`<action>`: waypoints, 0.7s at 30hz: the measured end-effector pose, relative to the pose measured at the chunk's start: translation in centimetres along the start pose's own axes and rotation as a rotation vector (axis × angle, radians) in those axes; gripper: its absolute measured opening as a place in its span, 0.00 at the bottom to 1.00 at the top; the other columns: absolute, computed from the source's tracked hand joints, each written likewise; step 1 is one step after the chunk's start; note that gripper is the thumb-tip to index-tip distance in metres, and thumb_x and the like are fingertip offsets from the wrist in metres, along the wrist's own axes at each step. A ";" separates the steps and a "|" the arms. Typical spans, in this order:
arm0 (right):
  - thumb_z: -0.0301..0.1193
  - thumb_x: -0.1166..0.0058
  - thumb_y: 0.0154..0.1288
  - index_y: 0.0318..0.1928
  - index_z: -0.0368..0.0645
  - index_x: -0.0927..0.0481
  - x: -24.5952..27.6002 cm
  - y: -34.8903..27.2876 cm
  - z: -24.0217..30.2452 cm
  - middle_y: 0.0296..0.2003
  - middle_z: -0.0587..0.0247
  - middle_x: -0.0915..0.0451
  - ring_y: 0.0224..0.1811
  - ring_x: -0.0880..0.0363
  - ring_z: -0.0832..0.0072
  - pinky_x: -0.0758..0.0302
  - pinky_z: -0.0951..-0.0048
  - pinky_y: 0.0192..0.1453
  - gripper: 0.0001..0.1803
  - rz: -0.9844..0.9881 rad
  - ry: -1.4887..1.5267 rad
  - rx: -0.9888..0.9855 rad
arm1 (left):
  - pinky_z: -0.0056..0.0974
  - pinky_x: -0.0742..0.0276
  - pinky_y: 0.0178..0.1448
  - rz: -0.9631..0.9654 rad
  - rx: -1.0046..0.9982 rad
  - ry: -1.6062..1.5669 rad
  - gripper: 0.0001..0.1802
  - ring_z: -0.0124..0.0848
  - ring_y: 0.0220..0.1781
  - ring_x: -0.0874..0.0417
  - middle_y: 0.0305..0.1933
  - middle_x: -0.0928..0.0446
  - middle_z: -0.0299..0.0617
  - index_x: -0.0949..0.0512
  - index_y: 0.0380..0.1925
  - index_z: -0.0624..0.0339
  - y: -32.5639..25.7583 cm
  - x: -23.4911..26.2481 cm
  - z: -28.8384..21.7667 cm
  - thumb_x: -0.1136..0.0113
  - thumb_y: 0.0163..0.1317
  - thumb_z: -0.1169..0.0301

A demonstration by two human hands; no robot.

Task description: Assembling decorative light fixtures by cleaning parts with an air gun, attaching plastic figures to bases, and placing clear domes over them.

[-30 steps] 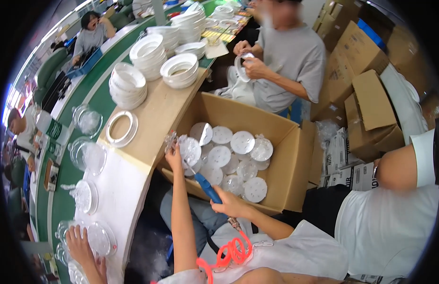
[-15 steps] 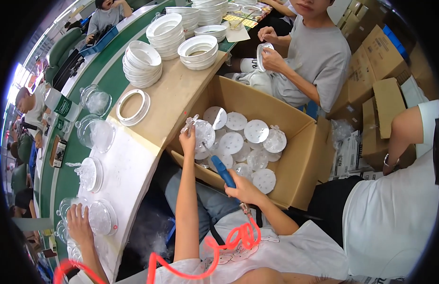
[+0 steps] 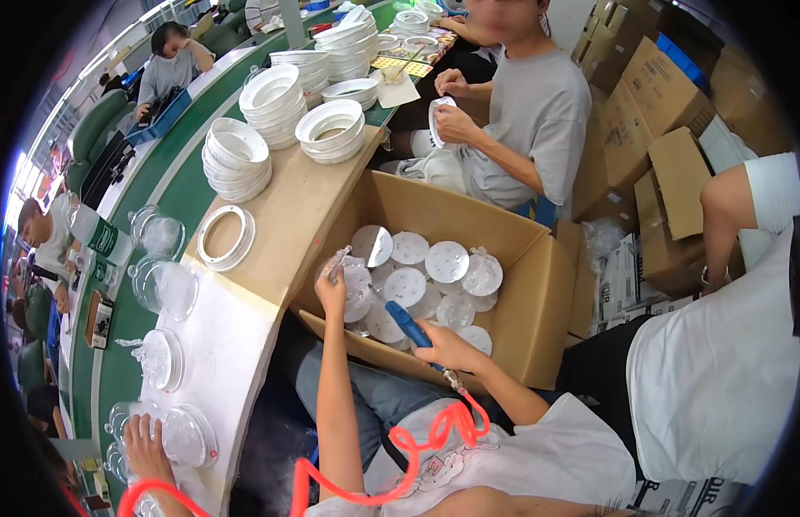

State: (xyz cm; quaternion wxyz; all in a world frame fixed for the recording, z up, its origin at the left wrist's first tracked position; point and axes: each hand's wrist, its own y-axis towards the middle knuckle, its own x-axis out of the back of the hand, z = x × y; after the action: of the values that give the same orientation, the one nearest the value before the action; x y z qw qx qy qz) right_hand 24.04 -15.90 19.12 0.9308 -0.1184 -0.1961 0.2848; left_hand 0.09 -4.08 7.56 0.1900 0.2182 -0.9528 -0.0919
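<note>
My left hand (image 3: 331, 291) reaches over the near left side of an open cardboard box (image 3: 544, 314), pinching a crinkled clear plastic piece at the edge of a round white disc (image 3: 357, 293). My right hand (image 3: 450, 347) is wrapped round a blue air blow gun (image 3: 407, 324), its thin nozzle angled toward that disc. From the gun's rear end runs a red coiled hose (image 3: 456, 424). Inside the box lie several white discs (image 3: 448, 261) with small dark dots, some under clear plastic. The fine detail of the held piece is too small to make out.
Left of the box a curved table holds stacks of white rings (image 3: 272, 99), one ring pair (image 3: 226, 239) and clear round covers (image 3: 164, 289). A co-worker's hand (image 3: 150, 448) rests among covers. Another person (image 3: 538, 112) holds a ring beyond the box; someone in white stands close right.
The whole view has shifted, with the box lower and further left. My right hand and the blow gun have moved slightly forward over the box. My left hand keeps hold of the disc.
</note>
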 end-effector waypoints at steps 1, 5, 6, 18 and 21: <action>0.36 0.49 0.50 0.53 0.35 0.36 -0.1 -0.3 0.2 0.21 0.55 0.25 0.24 0.22 0.67 0.27 0.69 0.30 0.30 -0.007 -0.001 -0.001 | 0.38 0.28 0.49 -0.023 -0.051 0.073 0.13 0.43 0.44 0.19 0.40 0.21 0.50 0.22 0.42 0.63 -0.1 -0.2 -0.3 0.44 0.54 0.78; 0.30 0.49 0.51 0.53 0.36 0.35 -1.1 -0.6 0.7 0.24 0.59 0.26 0.24 0.23 0.75 0.27 0.72 0.30 0.26 0.077 0.088 0.031 | 0.39 0.27 0.48 -0.041 -0.107 0.142 0.13 0.44 0.43 0.19 0.40 0.21 0.51 0.22 0.41 0.63 0.0 -0.1 -0.5 0.44 0.53 0.78; 0.30 0.49 0.51 0.53 0.36 0.35 -1.2 -0.8 1.3 0.25 0.59 0.26 0.24 0.23 0.75 0.27 0.73 0.31 0.27 0.079 0.052 0.038 | 0.39 0.27 0.47 -0.043 -0.089 0.134 0.13 0.44 0.42 0.19 0.39 0.21 0.51 0.22 0.41 0.63 0.0 -0.1 -0.6 0.44 0.54 0.78; 0.31 0.49 0.51 0.53 0.36 0.36 -1.4 -0.3 1.6 0.24 0.60 0.25 0.25 0.22 0.73 0.27 0.73 0.32 0.28 0.136 0.050 0.032 | 0.40 0.27 0.47 -0.076 0.062 0.064 0.13 0.45 0.43 0.19 0.38 0.20 0.53 0.21 0.41 0.61 0.5 0.0 1.8 0.46 0.57 0.71; 0.31 0.50 0.50 0.53 0.35 0.36 -1.5 -0.3 1.7 0.24 0.60 0.25 0.24 0.22 0.73 0.27 0.73 0.32 0.27 0.137 0.034 0.036 | 0.41 0.27 0.45 -0.089 0.045 0.093 0.12 0.46 0.42 0.19 0.37 0.20 0.53 0.20 0.40 0.59 0.7 -0.1 2.1 0.46 0.57 0.70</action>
State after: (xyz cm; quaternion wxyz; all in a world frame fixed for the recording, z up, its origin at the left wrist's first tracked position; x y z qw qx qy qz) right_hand 22.28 -16.84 20.32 0.9142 -0.1196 -0.1667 0.3494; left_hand -0.94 -3.25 5.76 0.2249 0.2686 -0.9341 -0.0684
